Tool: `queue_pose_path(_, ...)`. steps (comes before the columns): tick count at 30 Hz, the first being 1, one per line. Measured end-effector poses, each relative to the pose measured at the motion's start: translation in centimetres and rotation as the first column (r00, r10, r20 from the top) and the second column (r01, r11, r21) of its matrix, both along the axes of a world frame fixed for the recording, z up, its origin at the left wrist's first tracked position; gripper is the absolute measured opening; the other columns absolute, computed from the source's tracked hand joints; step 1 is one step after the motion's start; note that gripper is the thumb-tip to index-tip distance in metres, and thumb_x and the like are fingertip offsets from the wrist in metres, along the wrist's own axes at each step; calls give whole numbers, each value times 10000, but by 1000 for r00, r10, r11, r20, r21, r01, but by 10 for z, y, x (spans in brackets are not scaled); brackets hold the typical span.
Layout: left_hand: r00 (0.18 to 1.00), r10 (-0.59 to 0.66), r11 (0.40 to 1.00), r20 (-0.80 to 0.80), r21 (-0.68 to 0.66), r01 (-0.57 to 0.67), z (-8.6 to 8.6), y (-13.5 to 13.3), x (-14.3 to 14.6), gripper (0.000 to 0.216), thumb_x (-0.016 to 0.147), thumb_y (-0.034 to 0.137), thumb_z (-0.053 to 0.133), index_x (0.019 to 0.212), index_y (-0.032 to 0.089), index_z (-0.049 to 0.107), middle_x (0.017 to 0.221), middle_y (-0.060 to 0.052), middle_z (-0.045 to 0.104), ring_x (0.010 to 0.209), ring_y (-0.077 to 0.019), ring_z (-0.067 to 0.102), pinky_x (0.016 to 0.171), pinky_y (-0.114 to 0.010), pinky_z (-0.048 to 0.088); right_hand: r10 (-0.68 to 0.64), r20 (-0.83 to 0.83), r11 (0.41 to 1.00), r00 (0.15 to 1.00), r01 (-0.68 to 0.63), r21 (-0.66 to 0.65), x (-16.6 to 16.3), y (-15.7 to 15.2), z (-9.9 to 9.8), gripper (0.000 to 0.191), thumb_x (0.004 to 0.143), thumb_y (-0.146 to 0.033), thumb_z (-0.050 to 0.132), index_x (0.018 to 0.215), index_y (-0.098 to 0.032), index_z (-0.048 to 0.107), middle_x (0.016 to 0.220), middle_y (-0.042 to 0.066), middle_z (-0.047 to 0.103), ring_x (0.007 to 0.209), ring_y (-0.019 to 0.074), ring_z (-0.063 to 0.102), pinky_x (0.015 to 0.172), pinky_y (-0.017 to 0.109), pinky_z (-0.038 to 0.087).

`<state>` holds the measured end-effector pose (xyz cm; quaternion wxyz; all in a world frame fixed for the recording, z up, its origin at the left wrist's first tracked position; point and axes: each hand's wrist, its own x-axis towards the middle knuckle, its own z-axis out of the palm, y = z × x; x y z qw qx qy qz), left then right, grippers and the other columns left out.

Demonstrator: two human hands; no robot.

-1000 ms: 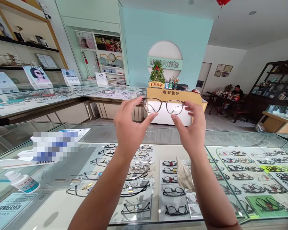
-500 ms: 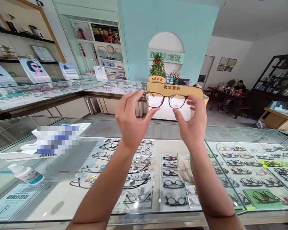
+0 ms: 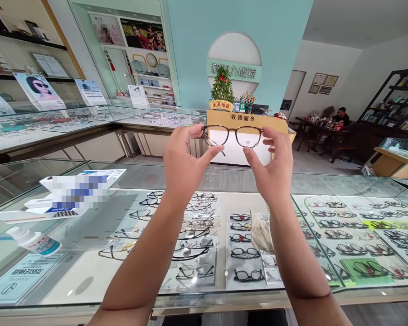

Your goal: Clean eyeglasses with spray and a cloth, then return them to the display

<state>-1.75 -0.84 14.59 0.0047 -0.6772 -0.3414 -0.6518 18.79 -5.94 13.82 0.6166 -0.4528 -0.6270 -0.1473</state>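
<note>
A pair of dark-rimmed eyeglasses (image 3: 231, 129) is held up in front of me, above the glass counter. My left hand (image 3: 187, 156) pinches its left end between thumb and fingers. At the opposite end, my right hand (image 3: 272, 154) grips the frame the same way, thumb below and fingers at the hinge. A small logo shows on the right lens. One temple arm slants down behind the left lens, near my left thumb. Part of a beige cloth (image 3: 261, 233) on the counter is hidden behind my right forearm.
The glass display counter (image 3: 221, 296) holds rows of eyeglasses. On its left lie a white spray bottle (image 3: 36, 241), an opened white-and-blue box (image 3: 85, 192) and a pale blue card (image 3: 22, 278). Beyond is a cashier desk (image 3: 217, 117) with a plant. A person (image 3: 342, 117) sits far right.
The eyeglasses have tilted in my hands, so a temple arm now hangs below the left lens. My view has shifted slightly, and the background sits a little higher.
</note>
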Motion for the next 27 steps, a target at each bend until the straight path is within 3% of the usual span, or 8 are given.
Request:
queue_pose_path(10, 999, 50, 985, -16, 167, -47, 1, -10, 4, 635, 833, 424, 971, 1368, 293, 654, 1362, -104, 679, 1327, -360, 683, 1171, -566, 557, 31, -61, 994, 998, -37, -106, -2, 1, -2, 509, 1013, -424, 714, 1499, -338, 589, 1437, 115, 694, 1239, 311, 691, 1045, 559, 583)
queue_pose_path(14, 1000, 23, 978, 0, 208, -23, 0, -8, 4, 616, 839, 383, 968, 1362, 288, 657, 1337, -85, 675, 1267, -327, 711, 1123, -539, 585, 45, -82, 993, 996, -54, -109, -3, 1, -3, 514, 1027, -442, 701, 1517, -336, 585, 1467, 121, 701, 1276, 319, 692, 1054, 565, 587)
queue_pose_path(20, 997, -57, 998, 55, 23, 56, -2, 1, 2, 577, 872, 377, 936, 1366, 295, 649, 1380, -86, 691, 1264, -305, 733, 1047, -484, 622, 44, -45, 998, 998, -46, -45, -3, 1, -2, 540, 1042, -488, 695, 1546, -355, 553, 1488, 119, 678, 1273, 314, 688, 1044, 556, 598)
queue_pose_path(27, 988, -133, 979, 78, -145, 144, -4, 5, 1, 496, 897, 424, 900, 1323, 293, 682, 1246, -90, 770, 1174, -283, 773, 990, -464, 639, 17, -31, 1000, 999, -18, -8, -3, 0, 1, 534, 1039, -487, 706, 1538, -364, 558, 1453, 128, 647, 1245, 324, 673, 1044, 578, 584)
